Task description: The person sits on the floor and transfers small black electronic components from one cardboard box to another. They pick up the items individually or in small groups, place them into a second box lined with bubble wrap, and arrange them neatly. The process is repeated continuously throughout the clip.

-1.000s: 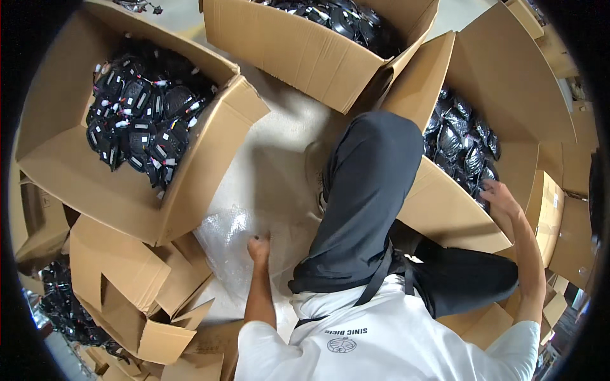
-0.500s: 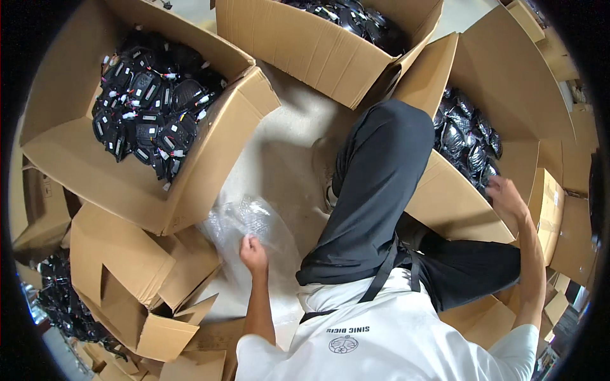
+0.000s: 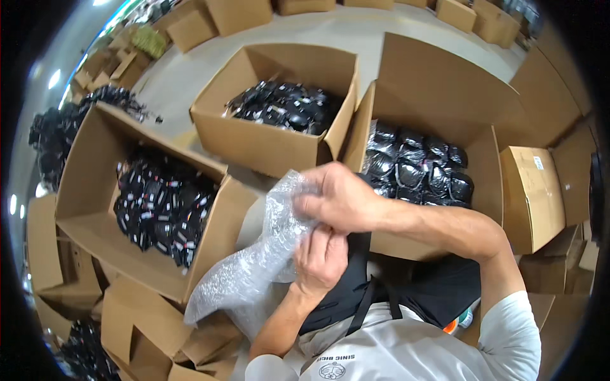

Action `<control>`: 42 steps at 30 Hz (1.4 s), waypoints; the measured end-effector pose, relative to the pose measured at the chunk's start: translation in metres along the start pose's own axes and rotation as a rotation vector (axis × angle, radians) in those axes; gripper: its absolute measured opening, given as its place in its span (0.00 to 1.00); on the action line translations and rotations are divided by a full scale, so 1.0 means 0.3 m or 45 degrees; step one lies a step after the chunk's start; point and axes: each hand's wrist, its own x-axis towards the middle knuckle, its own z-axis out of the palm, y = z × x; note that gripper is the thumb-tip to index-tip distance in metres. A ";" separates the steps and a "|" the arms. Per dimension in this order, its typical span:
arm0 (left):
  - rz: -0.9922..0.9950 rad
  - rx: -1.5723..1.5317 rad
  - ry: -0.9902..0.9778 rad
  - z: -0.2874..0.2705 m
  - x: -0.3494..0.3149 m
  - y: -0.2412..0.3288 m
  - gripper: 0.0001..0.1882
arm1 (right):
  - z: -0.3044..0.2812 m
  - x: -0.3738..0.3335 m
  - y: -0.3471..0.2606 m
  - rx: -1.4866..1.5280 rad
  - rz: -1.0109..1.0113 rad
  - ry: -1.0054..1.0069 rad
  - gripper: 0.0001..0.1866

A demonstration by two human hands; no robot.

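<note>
A clear sheet of bubble wrap (image 3: 244,276) hangs in front of me, its lower end spreading to the left over the cardboard flaps. My right hand (image 3: 343,197) is closed on its upper end, slightly blurred by motion. Just below, my left hand (image 3: 322,257) has its fingers curled on the wrap's edge, close against the right hand. Whether a small part is inside the wrap cannot be made out. Beyond my right wrist stands an open carton (image 3: 438,244) with black plastic-wrapped parts (image 3: 413,171) in rows.
At left, an open carton (image 3: 82,209) holds black parts with white connectors (image 3: 162,203). A further carton (image 3: 254,140) ahead holds similar black parts. Folded cardboard (image 3: 136,317) lies at lower left, and a closed box (image 3: 534,197) stands at right. More cartons (image 3: 238,16) line the far floor.
My right hand has come from the right carton to the bubble wrap. My left hand has lifted the wrap up and rightward. The view has tilted up, showing more floor and boxes.
</note>
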 end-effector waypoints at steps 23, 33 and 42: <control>0.799 0.129 -0.960 1.021 0.516 0.058 0.43 | -1.269 -0.889 0.801 -0.920 0.878 1.495 0.43; 0.602 -0.083 -1.641 1.137 0.335 0.079 0.38 | -1.197 -0.903 0.948 -1.524 0.909 1.288 0.40; 0.532 0.270 -2.291 1.170 0.145 0.059 0.26 | -0.912 -0.914 0.988 -1.670 1.216 -0.234 0.42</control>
